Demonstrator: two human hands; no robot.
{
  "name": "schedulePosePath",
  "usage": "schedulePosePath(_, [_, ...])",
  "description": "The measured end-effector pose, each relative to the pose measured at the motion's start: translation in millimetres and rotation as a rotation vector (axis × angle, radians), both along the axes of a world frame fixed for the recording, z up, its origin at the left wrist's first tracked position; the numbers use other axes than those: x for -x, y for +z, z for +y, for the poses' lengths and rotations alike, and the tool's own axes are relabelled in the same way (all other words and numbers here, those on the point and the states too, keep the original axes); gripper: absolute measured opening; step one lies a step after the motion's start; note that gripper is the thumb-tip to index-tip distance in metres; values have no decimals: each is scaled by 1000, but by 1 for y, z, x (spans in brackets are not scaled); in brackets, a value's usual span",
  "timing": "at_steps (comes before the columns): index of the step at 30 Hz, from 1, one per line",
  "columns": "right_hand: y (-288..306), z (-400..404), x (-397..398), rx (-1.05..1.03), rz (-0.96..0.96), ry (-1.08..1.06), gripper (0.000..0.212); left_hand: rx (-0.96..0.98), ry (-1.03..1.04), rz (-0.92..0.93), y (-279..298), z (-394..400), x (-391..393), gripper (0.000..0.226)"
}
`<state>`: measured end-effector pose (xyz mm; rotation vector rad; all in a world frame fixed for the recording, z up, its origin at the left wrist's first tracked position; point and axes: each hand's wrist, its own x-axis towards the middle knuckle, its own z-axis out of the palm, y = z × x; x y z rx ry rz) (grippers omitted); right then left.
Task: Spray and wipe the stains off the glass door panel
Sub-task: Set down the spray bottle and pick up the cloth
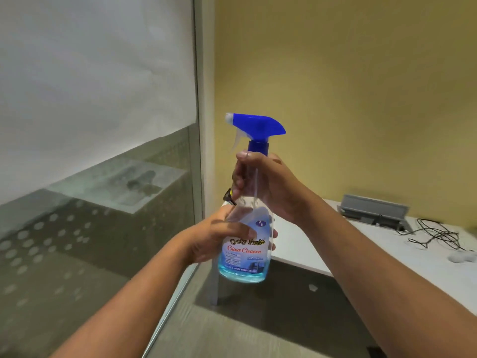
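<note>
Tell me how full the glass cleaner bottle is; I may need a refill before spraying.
Nearly empty: the glass cleaner bottle, held upright by both hands, shows blue liquid only in a shallow band at its base; above that it is clear.

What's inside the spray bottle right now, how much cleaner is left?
The spray bottle holds blue liquid only near its base; above that it looks clear. The label, left hand and right hand cover part, so the exact level is hidden.

A yellow wall (361,86) backs a white desk (387,254) strewn with black cables (436,235); grey carpet (245,332) below.
</note>
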<state>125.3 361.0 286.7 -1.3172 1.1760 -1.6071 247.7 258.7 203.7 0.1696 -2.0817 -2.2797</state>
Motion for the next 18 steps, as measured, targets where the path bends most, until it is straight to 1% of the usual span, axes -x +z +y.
schedulePosePath(3, [-20, -30, 38, -38, -5, -91, 29, 18, -40, -28, -23, -40, 41, 58])
schedulePosePath(4, [-25, -41, 49, -52, -11, -117, 28, 46, -39, -39, -28, -53, 54, 61])
schedulePosePath(7, [-38, -77, 81, -107, -22, -195, 29, 123, 28, -107, -41, -87, 89, 82])
schedulePosePath(8, [-43, -88, 91, -124, -18, -220, 29, 160, 48, -122, -45, -98, 99, 84])
schedulePosePath(9, [-48, -99, 100, -135, -15, -247, 28, 203, 55, -128, -48, -109, 109, 81])
schedulePosePath(12, [-65, -129, 124, -149, 7, -354, 28, 285, 63, -122, -59, -137, 139, 59])
schedulePosePath(14, [-76, -146, 138, -150, 20, -452, 27, 332, 108, -122, -72, -149, 159, 54])
schedulePosePath(15, [-81, -153, 145, -149, 16, -502, 26, 359, 136, -123, -79, -154, 169, 59])
schedulePosePath(18, [-94, -174, 170, -122, -10, -655, 27, 446, 206, -111, -92, -166, 198, 92])
